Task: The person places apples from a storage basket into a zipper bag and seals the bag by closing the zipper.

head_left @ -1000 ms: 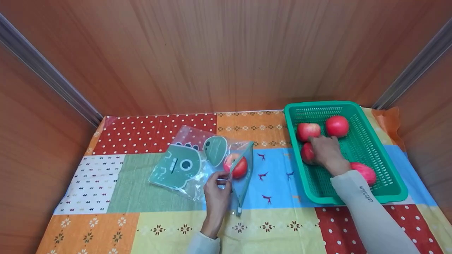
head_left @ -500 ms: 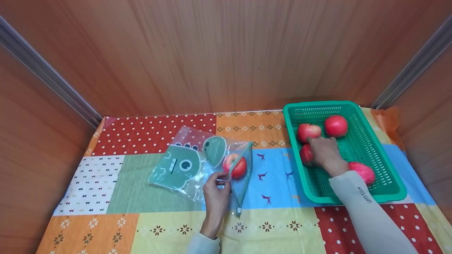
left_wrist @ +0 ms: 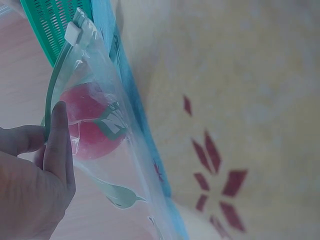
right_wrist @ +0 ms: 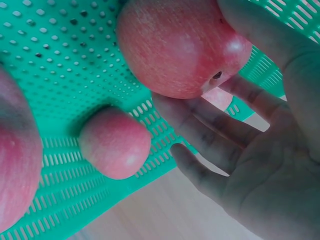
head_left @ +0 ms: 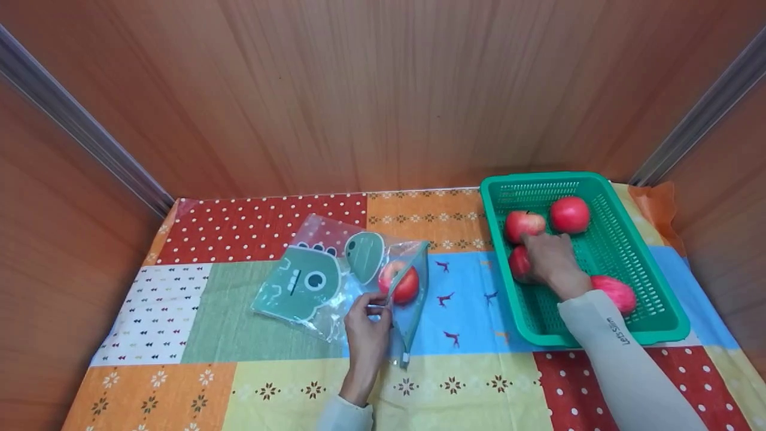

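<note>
Four round red apples [head_left: 570, 215] sit in one rectangular green plastic basket [head_left: 541, 175] in the head view. One more red apple [head_left: 407, 286] lies inside one clear plastic bag [head_left: 314, 278] with green monster prints, on the patchwork-covered counter [head_left: 266, 335]. The bag's long axis runs across the counter, its gaping mouth facing the basket. Compared with a second ago, the basket's far-left apple has turned slightly, showing its dark stem; the bag looks unmoved.

In the left wrist view, the left hand [left_wrist: 32, 185] has its grip pinching the bag's edge; one white slider [left_wrist: 73, 33] sits on the zip.

In the right wrist view, the right hand [right_wrist: 272, 155] grips one basket apple [right_wrist: 182, 47] between thumb and fingers, its dark pit facing the palm.
</note>
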`<state>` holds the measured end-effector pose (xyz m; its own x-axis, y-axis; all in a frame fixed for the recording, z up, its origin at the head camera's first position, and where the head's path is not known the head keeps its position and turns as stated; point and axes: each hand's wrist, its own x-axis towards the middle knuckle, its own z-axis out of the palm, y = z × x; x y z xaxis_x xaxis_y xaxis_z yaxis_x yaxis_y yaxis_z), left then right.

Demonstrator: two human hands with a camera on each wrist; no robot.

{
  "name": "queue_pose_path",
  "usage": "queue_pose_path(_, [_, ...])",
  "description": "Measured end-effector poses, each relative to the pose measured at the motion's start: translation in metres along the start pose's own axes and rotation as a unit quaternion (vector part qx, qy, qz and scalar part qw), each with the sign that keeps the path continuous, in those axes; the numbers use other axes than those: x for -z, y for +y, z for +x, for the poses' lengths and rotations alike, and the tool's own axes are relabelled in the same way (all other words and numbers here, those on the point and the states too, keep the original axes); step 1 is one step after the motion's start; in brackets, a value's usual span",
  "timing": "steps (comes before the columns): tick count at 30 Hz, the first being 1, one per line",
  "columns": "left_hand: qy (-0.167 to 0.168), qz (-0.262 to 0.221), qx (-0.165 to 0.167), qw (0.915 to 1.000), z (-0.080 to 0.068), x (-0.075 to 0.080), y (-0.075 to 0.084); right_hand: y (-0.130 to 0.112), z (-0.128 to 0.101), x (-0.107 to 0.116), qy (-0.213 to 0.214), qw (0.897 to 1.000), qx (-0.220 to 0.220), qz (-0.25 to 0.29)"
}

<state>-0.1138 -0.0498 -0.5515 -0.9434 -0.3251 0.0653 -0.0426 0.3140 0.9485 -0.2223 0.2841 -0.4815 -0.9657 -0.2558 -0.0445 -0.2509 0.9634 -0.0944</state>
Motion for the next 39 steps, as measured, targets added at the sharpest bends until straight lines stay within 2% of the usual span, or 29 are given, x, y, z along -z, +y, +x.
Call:
queue_pose_path(18, [-0.003, -0.016, -0.001, 0.9999, 0.0015, 0.0029, 0.0003, 0.0006, 0.0003, 0.0038, -0.020, 0.999, -0.014, 0.029])
queue_pose_path(30, [0.002, -0.002, 0.007, 1.0000, 0.0015, 0.0039, -0.0004, -0.0057, -0.0035, 0.0017, 0.000, 1.000, -0.017, 0.014])
queue_pose_path(39, [0.004, -0.009, 0.002, 0.9999, 0.0010, 0.0032, -0.0006, -0.0036, -0.0076, -0.0019, 0.008, 1.000, -0.004, 0.003])
